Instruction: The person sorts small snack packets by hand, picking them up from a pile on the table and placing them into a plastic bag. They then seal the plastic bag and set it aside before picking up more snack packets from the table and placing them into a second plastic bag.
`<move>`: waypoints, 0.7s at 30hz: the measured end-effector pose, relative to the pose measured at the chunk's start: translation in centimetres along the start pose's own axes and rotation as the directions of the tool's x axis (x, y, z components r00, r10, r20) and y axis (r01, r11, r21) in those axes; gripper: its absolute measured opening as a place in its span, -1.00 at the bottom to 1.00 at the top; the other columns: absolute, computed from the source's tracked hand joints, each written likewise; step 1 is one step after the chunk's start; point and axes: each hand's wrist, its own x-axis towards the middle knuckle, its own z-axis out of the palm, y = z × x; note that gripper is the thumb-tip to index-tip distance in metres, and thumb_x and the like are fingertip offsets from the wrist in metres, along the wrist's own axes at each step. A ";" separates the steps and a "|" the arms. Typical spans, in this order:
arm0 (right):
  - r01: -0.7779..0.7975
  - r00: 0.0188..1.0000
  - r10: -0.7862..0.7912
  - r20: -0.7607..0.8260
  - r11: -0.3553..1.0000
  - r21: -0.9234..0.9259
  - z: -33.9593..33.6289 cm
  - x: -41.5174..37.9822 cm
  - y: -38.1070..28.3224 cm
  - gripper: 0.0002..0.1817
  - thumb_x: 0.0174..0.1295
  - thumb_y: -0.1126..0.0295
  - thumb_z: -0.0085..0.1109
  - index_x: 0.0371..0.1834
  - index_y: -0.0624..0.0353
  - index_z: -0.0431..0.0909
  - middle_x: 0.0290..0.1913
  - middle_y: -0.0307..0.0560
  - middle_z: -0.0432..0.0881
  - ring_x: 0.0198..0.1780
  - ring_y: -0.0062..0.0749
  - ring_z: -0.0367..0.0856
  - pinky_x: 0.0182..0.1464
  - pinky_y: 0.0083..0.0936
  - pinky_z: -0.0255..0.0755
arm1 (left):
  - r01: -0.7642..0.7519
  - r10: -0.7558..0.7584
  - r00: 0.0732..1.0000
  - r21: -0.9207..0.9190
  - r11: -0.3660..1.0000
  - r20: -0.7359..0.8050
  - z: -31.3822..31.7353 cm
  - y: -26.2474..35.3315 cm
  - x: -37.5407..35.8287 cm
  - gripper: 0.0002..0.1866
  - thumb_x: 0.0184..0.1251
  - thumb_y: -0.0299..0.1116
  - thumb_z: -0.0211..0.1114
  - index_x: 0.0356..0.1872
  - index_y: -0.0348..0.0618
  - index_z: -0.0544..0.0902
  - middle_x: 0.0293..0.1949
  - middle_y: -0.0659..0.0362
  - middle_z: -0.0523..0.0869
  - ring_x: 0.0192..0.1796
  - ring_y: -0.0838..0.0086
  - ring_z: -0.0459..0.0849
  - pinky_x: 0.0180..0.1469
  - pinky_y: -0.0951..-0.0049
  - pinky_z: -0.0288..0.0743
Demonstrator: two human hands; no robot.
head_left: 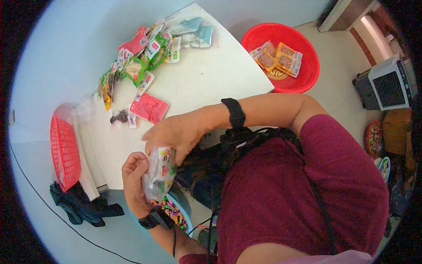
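Observation:
A clear plastic bag [160, 175] with a printed, partly green packet inside hangs between my hands. My left hand [135, 177] pinches its near side between thumb and fingers. Curled over the upper end of the bag is my right hand [173, 134], its fingertips partly hidden. Just above the right hand, a red packet [150, 108] lies on the white table [206, 72]. Beside it is a small dark packet [119, 116]. Farther up, a heap of colourful packets [151, 48] spreads along the table's edge.
A red basin [307, 57] holding orange packets stands at upper right. At left is a red basket [65, 149], with dark cloth [83, 209] below it. A blue basin [187, 211] of small colourful pieces sits under my hands. An air cooler [389, 88] stands far right.

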 end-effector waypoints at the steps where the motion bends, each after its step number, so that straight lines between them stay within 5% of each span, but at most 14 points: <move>1: -0.078 0.997 0.077 0.013 0.995 0.067 0.1 -0.2 -0.5 -0.46 -0.23 0.33 0.44 -0.10 0.22 0.50 -0.17 0.09 0.62 -0.03 -0.03 0.58 0.01 -0.26 0.42 | 0.012 -0.012 1.000 0.004 1.000 -0.010 0.1 0.0 0.0 -0.88 0.17 -0.53 0.30 -0.28 -0.25 0.57 -0.43 0.28 0.60 -0.40 0.68 0.53 -0.33 0.67 0.39; 6: -0.180 0.971 0.194 -0.137 0.977 0.113 0.4 -0.2 -0.5 -0.64 -0.15 0.32 0.37 -0.26 0.22 0.55 -0.37 0.07 0.66 -0.30 -0.16 0.67 -0.25 -0.36 0.50 | 0.040 -0.034 0.998 0.101 0.994 -0.062 -1.7 -1.4 0.7 -0.82 0.29 -0.34 0.26 -0.23 -0.24 0.60 -0.37 0.21 0.67 -0.37 0.54 0.61 -0.29 0.58 0.49; 10: -0.373 0.887 0.425 -0.179 0.890 0.263 -0.4 0.3 -0.5 -0.64 -0.13 0.34 0.38 -0.23 0.22 0.59 -0.41 -0.06 0.67 -0.36 -0.37 0.65 -0.30 -0.41 0.50 | -0.073 0.058 0.996 -0.230 0.971 -0.068 -2.3 -1.8 0.6 -0.50 0.39 0.01 0.10 0.07 -0.24 0.52 -0.04 0.05 0.64 -0.04 0.25 0.62 0.04 0.23 0.51; 12: -0.412 0.818 0.526 -0.234 0.819 0.400 -0.3 0.3 0.2 -0.62 -0.12 0.34 0.41 -0.20 0.22 0.60 -0.42 -0.14 0.67 -0.40 -0.49 0.63 -0.37 -0.46 0.50 | -0.147 0.075 0.985 -0.532 0.834 -0.155 -0.9 -1.4 -0.3 -0.38 0.40 0.11 0.03 0.23 -0.23 0.41 0.15 0.01 0.53 0.19 0.17 0.51 0.22 0.05 0.40; 13: -0.389 0.781 0.551 -0.294 0.797 0.461 0.1 0.2 0.8 -0.62 -0.11 0.33 0.43 -0.19 0.22 0.60 -0.42 -0.17 0.67 -0.41 -0.53 0.62 -0.40 -0.49 0.50 | -0.066 0.010 0.995 -0.574 0.816 -0.100 -1.7 -2.4 -0.2 -0.26 0.38 0.22 -0.04 0.28 -0.25 0.34 0.18 0.02 0.53 0.19 0.13 0.52 0.23 0.00 0.38; 14: -0.363 0.739 0.578 -0.348 0.775 0.517 0.4 0.0 1.3 -0.61 -0.11 0.33 0.45 -0.18 0.22 0.61 -0.42 -0.21 0.67 -0.42 -0.58 0.60 -0.44 -0.52 0.49 | -0.125 0.057 0.988 -0.506 0.853 -0.146 -2.3 -4.0 -0.5 -0.30 0.37 0.16 0.03 0.27 -0.27 0.35 0.17 0.02 0.53 0.19 0.15 0.51 0.23 0.04 0.39; 16: -0.418 0.629 0.754 -0.187 0.532 0.737 0.2 -0.1 1.0 -0.60 -0.10 0.31 0.47 -0.18 0.18 0.61 -0.39 -0.22 0.67 -0.43 -0.59 0.60 -0.49 -0.55 0.47 | -0.238 0.165 0.961 -0.361 0.901 -0.222 -0.9 -5.0 -0.9 -0.34 0.34 0.03 0.17 0.25 -0.31 0.35 0.16 0.03 0.53 0.18 0.19 0.51 0.23 0.12 0.39; 17: -0.428 0.567 0.818 -0.093 0.390 0.816 0.1 -0.3 0.8 -0.60 -0.10 0.30 0.49 -0.17 0.17 0.61 -0.37 -0.22 0.67 -0.43 -0.59 0.60 -0.51 -0.56 0.46 | -0.210 0.201 0.978 -0.225 0.951 -0.062 -0.4 -4.9 -0.9 -0.40 0.25 -0.16 0.30 0.19 -0.34 0.37 0.04 0.07 0.58 0.07 0.29 0.58 0.12 0.24 0.50; 21: -0.335 0.538 0.841 -0.064 0.283 0.899 -1.6 -1.1 -1.7 -0.62 -0.20 0.36 0.53 -0.28 0.23 0.64 -0.38 -0.20 0.67 -0.42 -0.57 0.58 -0.46 -0.50 0.48 | -0.227 0.213 0.974 -0.243 0.943 -0.082 3.5 -2.8 -0.3 -0.45 0.19 -0.34 0.32 0.16 -0.36 0.36 -0.04 0.06 0.59 -0.07 0.35 0.63 0.03 0.30 0.55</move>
